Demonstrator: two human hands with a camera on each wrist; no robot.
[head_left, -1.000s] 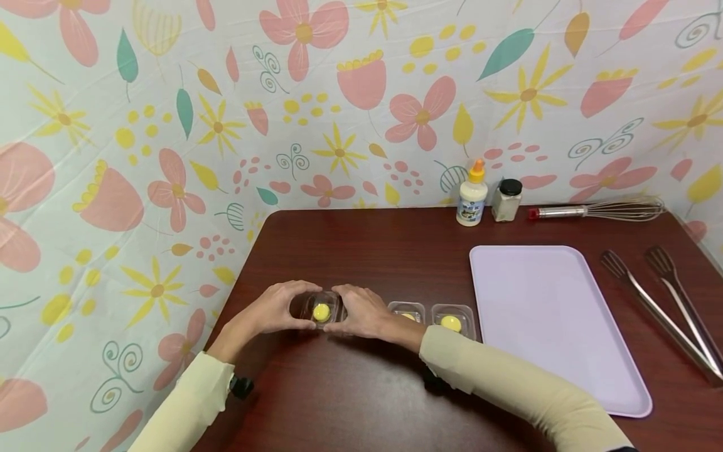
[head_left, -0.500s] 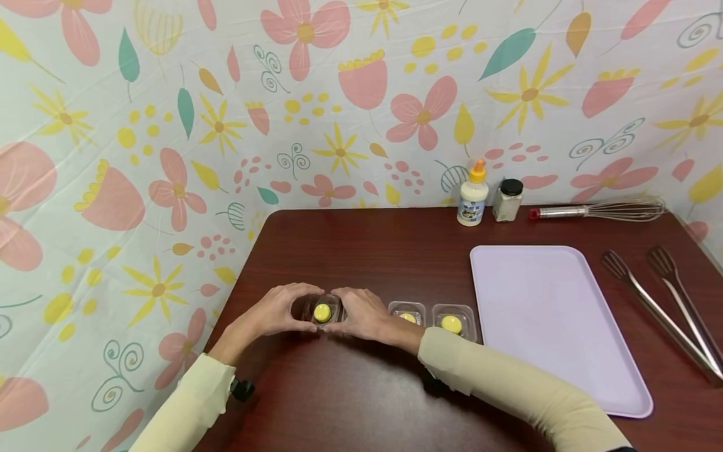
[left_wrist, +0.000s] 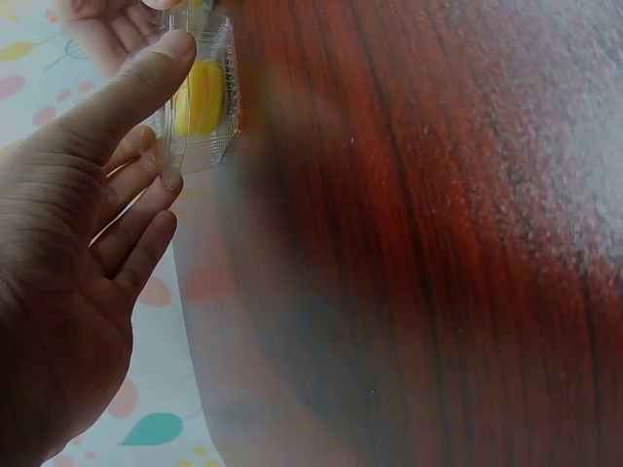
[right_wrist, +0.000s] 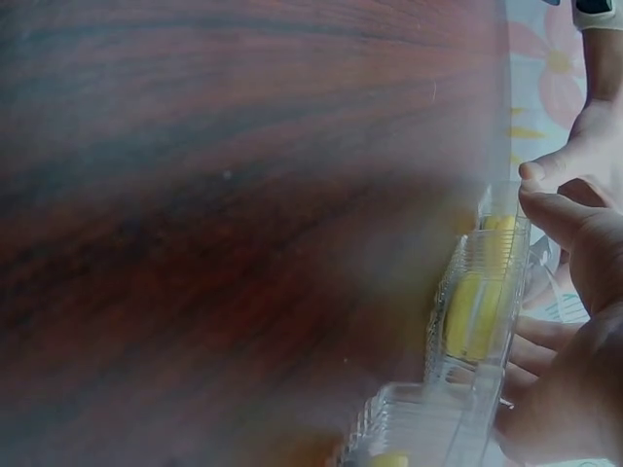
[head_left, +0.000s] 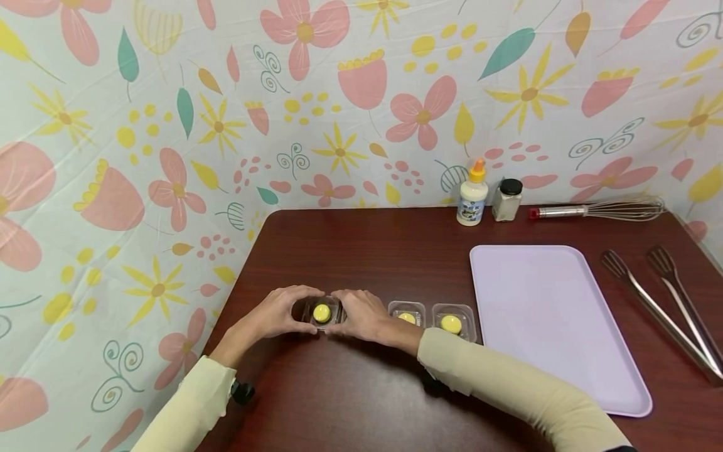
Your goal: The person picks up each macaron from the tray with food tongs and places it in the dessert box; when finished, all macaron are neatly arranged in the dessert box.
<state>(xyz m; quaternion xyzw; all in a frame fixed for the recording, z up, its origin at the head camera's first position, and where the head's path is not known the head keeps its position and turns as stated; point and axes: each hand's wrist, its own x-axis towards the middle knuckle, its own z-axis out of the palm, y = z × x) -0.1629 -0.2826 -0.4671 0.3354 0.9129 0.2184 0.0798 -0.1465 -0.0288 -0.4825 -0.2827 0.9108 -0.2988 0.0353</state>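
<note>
A clear plastic box (head_left: 329,321) with a round yellow piece (head_left: 322,313) inside sits between the two hands on the table. My left hand (head_left: 277,311) holds its left side, thumb on the near edge and fingers on the far edge. From the other side my right hand (head_left: 364,314) grips in the same way, thumb near the left thumb. In the right wrist view the yellow piece (right_wrist: 472,316) has a pale band round its middle, like a macaron. Another box (right_wrist: 501,209) shows beyond it there. Which box each hand touches is partly hidden by the fingers.
Two more clear boxes (head_left: 415,306) (head_left: 465,311) with yellow pieces stand right of the right hand, under the forearm. Further right lies a lilac tray (head_left: 542,314), with tongs (head_left: 669,301) beside it. A squeeze bottle (head_left: 471,201), a black-lidded jar (head_left: 507,202) and a whisk (head_left: 599,210) line the back.
Both hands have shifted slightly toward the near side of the table. The box stays between them, and the other things have not moved.
</note>
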